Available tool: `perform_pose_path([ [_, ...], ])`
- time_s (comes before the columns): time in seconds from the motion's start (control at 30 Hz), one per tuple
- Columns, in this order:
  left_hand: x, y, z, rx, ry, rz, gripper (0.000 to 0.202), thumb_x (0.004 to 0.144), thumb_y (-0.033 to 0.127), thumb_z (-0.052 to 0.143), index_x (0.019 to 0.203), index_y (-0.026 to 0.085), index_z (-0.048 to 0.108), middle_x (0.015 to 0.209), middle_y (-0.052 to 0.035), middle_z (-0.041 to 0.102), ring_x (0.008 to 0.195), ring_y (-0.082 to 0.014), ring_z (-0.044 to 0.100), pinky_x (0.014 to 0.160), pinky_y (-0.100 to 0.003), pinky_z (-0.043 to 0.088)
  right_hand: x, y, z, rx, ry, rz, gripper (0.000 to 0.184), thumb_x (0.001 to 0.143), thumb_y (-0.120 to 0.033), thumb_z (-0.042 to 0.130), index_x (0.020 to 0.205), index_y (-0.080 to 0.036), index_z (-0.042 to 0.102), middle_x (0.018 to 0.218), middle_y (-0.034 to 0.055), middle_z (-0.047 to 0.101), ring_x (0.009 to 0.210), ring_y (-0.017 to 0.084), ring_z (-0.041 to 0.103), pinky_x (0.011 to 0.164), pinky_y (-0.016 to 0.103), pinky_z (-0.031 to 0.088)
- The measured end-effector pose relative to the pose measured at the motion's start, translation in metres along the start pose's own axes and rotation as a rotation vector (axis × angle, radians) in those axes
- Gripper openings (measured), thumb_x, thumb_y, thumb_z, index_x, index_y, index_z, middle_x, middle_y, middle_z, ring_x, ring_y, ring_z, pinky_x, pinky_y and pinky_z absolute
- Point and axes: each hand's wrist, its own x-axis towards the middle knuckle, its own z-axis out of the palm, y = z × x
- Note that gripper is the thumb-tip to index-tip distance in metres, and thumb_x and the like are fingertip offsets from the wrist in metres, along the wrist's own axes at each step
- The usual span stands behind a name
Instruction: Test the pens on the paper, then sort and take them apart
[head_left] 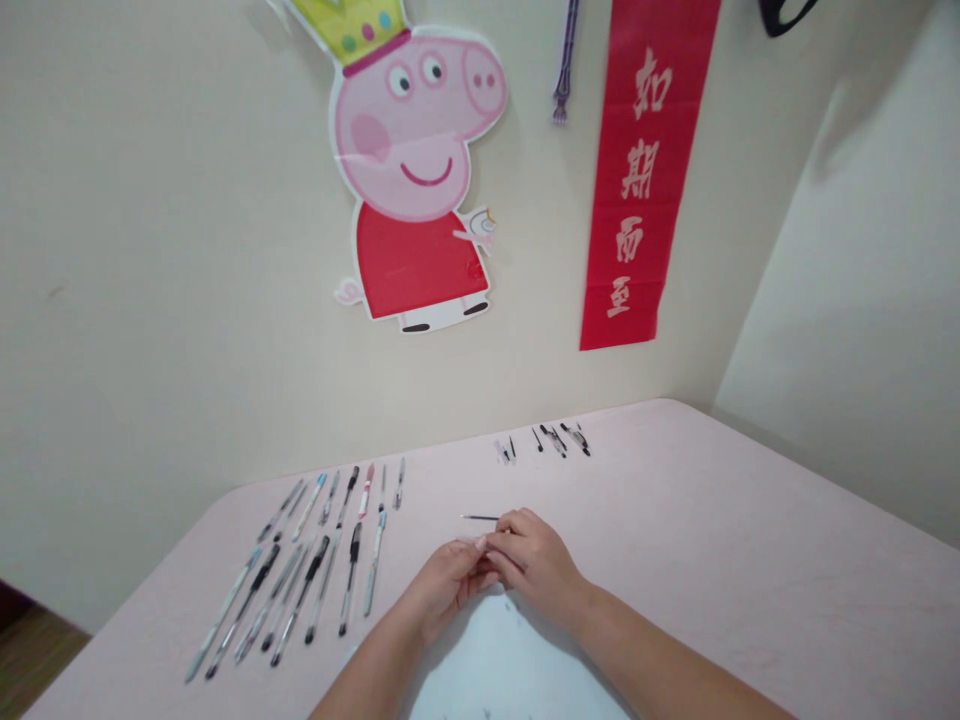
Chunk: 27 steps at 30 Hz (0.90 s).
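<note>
The left hand [444, 583] and right hand [541, 565] meet, fingers curled; I cannot tell what they grip. Beside them shows a slim dark rod [481, 517]; leftward lie pens [301, 601].

Stretches out as a pink tabletop [712, 560], carrying two rows of pens [301, 600] and, farther right, small dark pieces [554, 440].

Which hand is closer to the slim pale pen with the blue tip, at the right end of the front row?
Left. The left hand is to the right of the pale pen, not touching it; the right hand is farther right.
</note>
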Motion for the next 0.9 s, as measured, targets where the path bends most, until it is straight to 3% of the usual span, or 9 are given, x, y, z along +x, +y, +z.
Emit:
perform_pose_path([
  [0.13,-0.002,0.0,0.003,0.06,-0.041,-0.002,0.037,0.08,0.04,0.062,0.085,0.005,0.071,0.084,-0.0154,0.07,0.076,-0.0135,0.063,0.075,-0.022,0.048,0.0,-0.004,0.001,-0.104,-0.037,0.015,0.019,0.086,-0.016,0.048,0.087,-0.02,0.066,0.085,0.0058,0.06,0.078,0.018,0.05,0.07,0.03,0.04],
  [0.27,-0.005,-0.001,0.004,0.163,-0.081,-0.017,0.038,0.078,0.044,0.063,0.086,0.007,0.071,0.087,-0.0152,0.07,0.078,-0.0148,0.062,0.077,-0.024,0.046,0.001,0.007,0.001,-0.177,-0.098,0.082,0.017,0.081,-0.013,0.05,0.083,-0.019,0.066,0.083,0.0056,0.062,0.08,0.019,0.053,0.07,0.029,0.04],
  [0.47,-0.007,-0.003,-0.001,0.405,-0.128,-0.054,0.03,0.074,0.038,0.068,0.083,0.01,0.073,0.081,-0.0144,0.071,0.07,-0.0157,0.063,0.07,-0.025,0.046,0.0,0.021,-0.004,-0.208,-0.193,0.14,0.017,0.073,-0.01,0.052,0.079,-0.02,0.065,0.077,0.0041,0.064,0.076,0.019,0.056,0.067,0.028,0.039],
  [0.63,-0.01,0.001,-0.001,0.421,-0.186,-0.111,0.024,0.074,0.034,0.068,0.076,0.011,0.073,0.078,-0.0138,0.072,0.064,-0.0153,0.064,0.067,-0.026,0.046,-0.003,0.022,-0.003,-0.231,-0.23,0.148,0.017,0.07,-0.008,0.053,0.073,-0.021,0.063,0.074,0.0043,0.062,0.074,0.019,0.055,0.064,0.028,0.038],
  [0.9,-0.01,0.001,0.0,0.461,-0.186,-0.093,0.025,0.074,0.036,0.067,0.075,0.011,0.072,0.076,-0.0129,0.071,0.064,-0.0142,0.062,0.066,-0.025,0.045,-0.001,0.024,-0.008,-0.244,-0.129,0.197,0.03,0.071,-0.017,0.06,0.101,-0.016,0.06,0.095,0.0093,0.06,0.094,0.024,0.051,0.084,0.037,0.041],
])
